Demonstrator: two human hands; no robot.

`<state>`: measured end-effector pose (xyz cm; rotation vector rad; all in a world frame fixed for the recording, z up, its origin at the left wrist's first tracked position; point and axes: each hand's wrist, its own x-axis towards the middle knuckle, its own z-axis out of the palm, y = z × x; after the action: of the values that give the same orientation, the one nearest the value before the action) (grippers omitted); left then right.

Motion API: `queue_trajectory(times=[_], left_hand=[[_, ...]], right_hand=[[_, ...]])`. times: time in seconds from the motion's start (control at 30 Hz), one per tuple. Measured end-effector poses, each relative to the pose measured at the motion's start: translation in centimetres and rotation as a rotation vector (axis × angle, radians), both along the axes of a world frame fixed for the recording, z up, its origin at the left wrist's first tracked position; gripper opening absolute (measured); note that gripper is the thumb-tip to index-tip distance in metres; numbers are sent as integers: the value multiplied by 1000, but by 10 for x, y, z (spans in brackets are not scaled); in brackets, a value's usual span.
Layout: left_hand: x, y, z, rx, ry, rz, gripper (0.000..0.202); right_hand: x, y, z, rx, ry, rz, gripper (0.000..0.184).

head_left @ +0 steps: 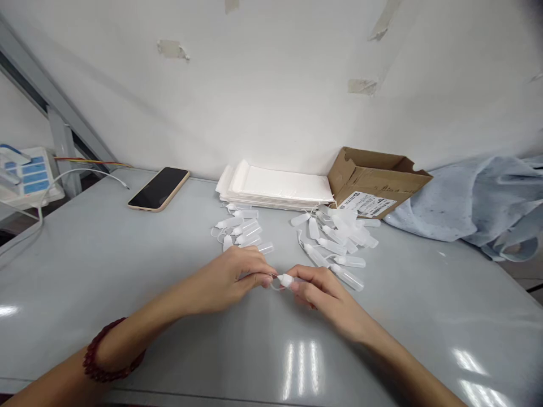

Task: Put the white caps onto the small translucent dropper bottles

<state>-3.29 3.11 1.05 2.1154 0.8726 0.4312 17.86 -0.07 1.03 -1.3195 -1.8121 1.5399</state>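
My left hand (231, 277) and my right hand (322, 291) meet at the middle of the grey table (106, 265), both pinched on one small translucent plastic bottle (285, 280) with a white cap. The left fingers hold its body and the right fingers close on the cap end. A red bead bracelet (104, 353) circles my left wrist. Just beyond the left hand lies a small heap of the same bottles (242, 232). A larger heap of bottles (339, 240) spreads beyond the right hand.
A stack of white flat bags (275, 186) lies against the wall. An open cardboard box (373, 181) stands to its right, with a pale blue cloth (470, 198) beyond. A phone (159, 188) lies at the back left, near a cable (85, 172) and a device (25, 175).
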Motion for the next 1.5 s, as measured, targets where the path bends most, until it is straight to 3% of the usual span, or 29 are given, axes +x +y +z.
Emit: queue_trajectory(times=[0.33, 0.63, 1.03, 1.17, 1.4, 1.5], left_hand=[[1, 0, 0, 29, -36, -58, 24], [5, -6, -7, 69, 62, -179, 24], [7, -11, -13, 87, 103, -174, 27], [7, -7, -10, 72, 90, -124, 22], [-1, 1, -1, -31, -10, 106, 20], [0, 1, 0, -47, -16, 130, 21]], right_hand=[[2, 0, -1, -37, 32, -10, 26], [2, 2, -7, -58, -40, 25, 25], [-2, 1, -9, -21, -127, 90, 29], [-1, 3, -7, 2, -104, 67, 27], [4, 6, 1, 43, -72, -26, 25], [4, 5, 1, 56, -64, -44, 26]])
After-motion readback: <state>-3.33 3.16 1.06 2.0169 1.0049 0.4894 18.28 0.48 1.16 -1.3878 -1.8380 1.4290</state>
